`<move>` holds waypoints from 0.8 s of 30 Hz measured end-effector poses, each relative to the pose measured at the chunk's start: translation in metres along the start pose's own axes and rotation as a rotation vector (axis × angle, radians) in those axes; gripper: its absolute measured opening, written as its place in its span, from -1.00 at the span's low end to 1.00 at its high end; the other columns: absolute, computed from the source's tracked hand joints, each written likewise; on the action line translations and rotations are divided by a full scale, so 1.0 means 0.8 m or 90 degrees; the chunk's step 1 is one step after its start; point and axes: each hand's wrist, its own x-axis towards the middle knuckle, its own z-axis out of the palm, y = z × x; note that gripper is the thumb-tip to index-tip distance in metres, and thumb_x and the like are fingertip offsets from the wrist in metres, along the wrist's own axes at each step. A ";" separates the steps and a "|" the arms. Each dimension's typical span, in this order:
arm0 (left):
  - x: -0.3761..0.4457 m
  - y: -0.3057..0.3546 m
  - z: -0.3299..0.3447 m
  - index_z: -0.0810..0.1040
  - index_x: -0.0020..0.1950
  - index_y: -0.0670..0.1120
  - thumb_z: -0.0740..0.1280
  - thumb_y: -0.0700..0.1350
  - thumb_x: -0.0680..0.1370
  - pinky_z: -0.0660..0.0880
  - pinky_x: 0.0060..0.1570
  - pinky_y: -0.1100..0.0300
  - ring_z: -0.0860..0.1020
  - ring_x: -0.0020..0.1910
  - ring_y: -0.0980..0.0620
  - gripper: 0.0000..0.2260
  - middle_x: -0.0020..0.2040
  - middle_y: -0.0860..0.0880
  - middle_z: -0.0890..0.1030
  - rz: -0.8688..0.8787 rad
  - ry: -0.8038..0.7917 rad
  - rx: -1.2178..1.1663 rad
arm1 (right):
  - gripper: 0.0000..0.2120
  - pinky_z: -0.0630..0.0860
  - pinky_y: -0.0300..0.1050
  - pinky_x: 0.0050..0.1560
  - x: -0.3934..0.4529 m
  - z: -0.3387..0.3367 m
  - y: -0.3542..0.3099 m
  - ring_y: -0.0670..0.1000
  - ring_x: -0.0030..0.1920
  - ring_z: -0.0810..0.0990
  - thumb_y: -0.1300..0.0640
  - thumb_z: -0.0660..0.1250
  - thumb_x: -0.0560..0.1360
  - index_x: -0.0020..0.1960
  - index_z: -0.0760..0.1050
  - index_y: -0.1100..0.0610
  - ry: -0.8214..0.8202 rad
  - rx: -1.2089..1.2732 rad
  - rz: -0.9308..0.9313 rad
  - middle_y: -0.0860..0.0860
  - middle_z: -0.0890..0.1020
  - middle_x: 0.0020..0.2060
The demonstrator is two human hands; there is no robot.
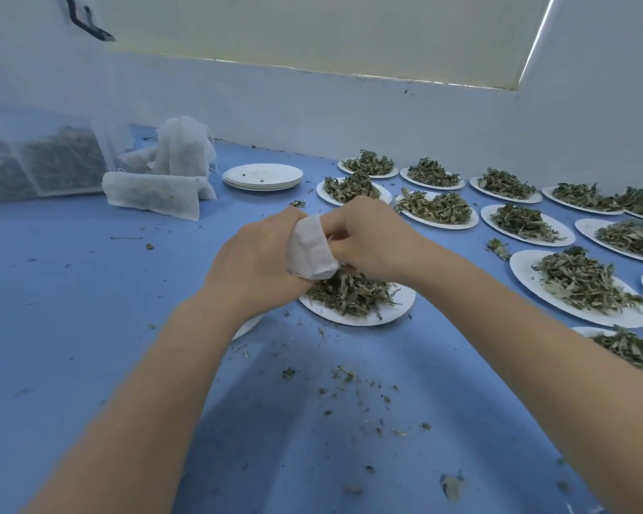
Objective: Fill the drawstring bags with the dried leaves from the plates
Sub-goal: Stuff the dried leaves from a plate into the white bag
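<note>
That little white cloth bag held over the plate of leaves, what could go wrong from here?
The small white cloth bag, gripped by the left hand and right hand, looks narrow, so dried green leaves may spill past the white paper plate onto the already littered blue table.

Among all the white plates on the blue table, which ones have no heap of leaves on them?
The stack of plates behind the hands, beside the filled bags, holds only a few crumbs; every plate to its right carries a leaf heap.

Blue tabletop (71, 291) fills near and middle ground. White wall (349, 113) along far edge, second white wall (602, 87) at right. Pale window blind (312, 27) above, daylight slit along its right edge.
</note>
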 end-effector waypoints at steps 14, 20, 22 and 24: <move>0.001 -0.026 -0.001 0.38 0.20 0.02 0.44 -0.08 0.33 0.34 -0.13 0.14 0.39 -0.05 0.01 -0.52 -0.03 0.07 0.44 -0.058 -0.064 0.043 | -0.31 0.27 -0.20 -0.03 -0.013 0.012 0.057 -0.06 -0.01 0.34 -0.17 0.35 0.42 0.46 0.16 -0.09 -0.152 -0.252 0.103 -0.03 0.33 0.06; -0.001 -0.025 0.001 0.37 0.20 0.00 0.44 -0.09 0.32 0.35 -0.09 0.13 0.42 -0.01 -0.02 -0.52 0.02 0.04 0.46 -0.039 -0.085 0.034 | -0.71 0.32 -0.40 -0.23 -0.015 0.011 0.057 -0.11 -0.11 0.41 0.01 0.31 0.51 0.21 0.52 0.04 -0.060 -0.255 0.075 -0.02 0.58 -0.05; -0.002 -0.025 0.001 0.37 0.20 0.00 0.44 -0.09 0.33 0.34 -0.08 0.14 0.42 -0.01 -0.02 -0.51 0.02 0.04 0.46 -0.034 -0.088 0.036 | -0.77 0.33 -0.52 -0.33 -0.018 0.004 0.057 -0.16 -0.26 0.39 0.03 0.34 0.51 0.13 0.58 0.05 -0.042 -0.235 0.073 -0.11 0.54 -0.22; -0.003 -0.024 0.002 0.38 0.21 0.00 0.44 -0.10 0.32 0.34 -0.08 0.14 0.42 0.00 -0.01 -0.51 0.02 0.04 0.46 -0.032 -0.088 0.035 | -0.80 0.35 -0.51 -0.32 -0.020 -0.005 0.057 -0.21 -0.35 0.40 0.03 0.37 0.49 0.08 0.61 0.05 -0.011 -0.216 0.082 -0.18 0.49 -0.32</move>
